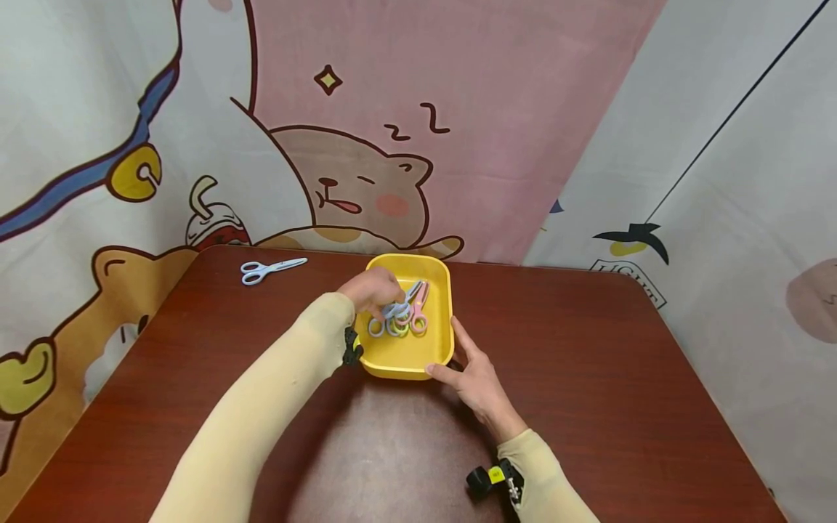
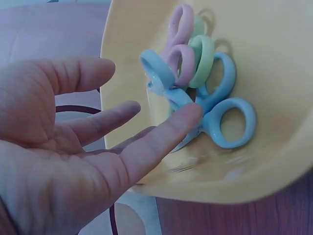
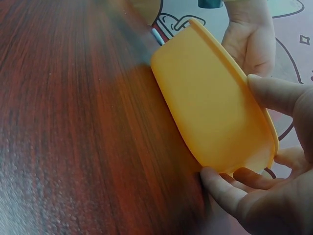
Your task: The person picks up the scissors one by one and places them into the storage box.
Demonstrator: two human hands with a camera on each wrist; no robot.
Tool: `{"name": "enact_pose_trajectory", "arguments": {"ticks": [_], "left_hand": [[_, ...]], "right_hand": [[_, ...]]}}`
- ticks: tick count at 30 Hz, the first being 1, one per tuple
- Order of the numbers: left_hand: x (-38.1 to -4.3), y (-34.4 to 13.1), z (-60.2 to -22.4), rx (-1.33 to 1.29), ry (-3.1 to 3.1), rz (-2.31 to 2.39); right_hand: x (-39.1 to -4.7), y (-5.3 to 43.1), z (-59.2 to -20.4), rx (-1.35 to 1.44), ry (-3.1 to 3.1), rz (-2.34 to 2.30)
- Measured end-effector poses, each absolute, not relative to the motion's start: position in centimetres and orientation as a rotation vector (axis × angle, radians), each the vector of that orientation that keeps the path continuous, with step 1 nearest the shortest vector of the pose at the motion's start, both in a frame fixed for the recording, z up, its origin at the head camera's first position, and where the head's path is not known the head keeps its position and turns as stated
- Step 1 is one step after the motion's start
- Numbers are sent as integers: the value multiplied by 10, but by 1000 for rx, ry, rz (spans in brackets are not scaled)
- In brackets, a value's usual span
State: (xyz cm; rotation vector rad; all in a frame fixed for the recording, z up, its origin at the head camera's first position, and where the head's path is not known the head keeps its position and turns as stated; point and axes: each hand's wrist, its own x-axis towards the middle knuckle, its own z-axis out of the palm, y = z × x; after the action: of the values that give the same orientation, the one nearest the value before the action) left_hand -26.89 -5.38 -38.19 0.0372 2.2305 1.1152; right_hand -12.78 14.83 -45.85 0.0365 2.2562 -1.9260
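Note:
A yellow tray (image 1: 392,359) holds several small scissors in a loose pile. My left hand (image 1: 374,289) reaches over its left side with the fingers fairly straight and the thumb apart. In the left wrist view, one fingertip overlaps the blue scissors (image 2: 235,123). Beside them are the looped handles of pink scissors (image 2: 180,24) and green scissors (image 2: 204,61); their blades are mostly hidden there. With my right hand (image 1: 480,385) I grip the tray's near right corner, thumb at the rim and fingers around the side and underneath, as the right wrist view shows.
Another pair of light blue scissors (image 1: 271,270) lies on the dark red-brown table (image 1: 575,363), near its back left edge. Behind the table hangs a cartoon-printed cloth (image 1: 510,109). A black wrist device (image 1: 482,479) sits at my right sleeve.

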Motion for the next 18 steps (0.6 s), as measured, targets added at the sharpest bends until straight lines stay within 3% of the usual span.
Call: {"name": "enact_pose_trajectory", "arguments": {"ticks": [18], "left_hand": [[-256,-71,-377,194,2301,1102]], "right_hand": [[-129,148,-459,51,2265,-1927]]}}
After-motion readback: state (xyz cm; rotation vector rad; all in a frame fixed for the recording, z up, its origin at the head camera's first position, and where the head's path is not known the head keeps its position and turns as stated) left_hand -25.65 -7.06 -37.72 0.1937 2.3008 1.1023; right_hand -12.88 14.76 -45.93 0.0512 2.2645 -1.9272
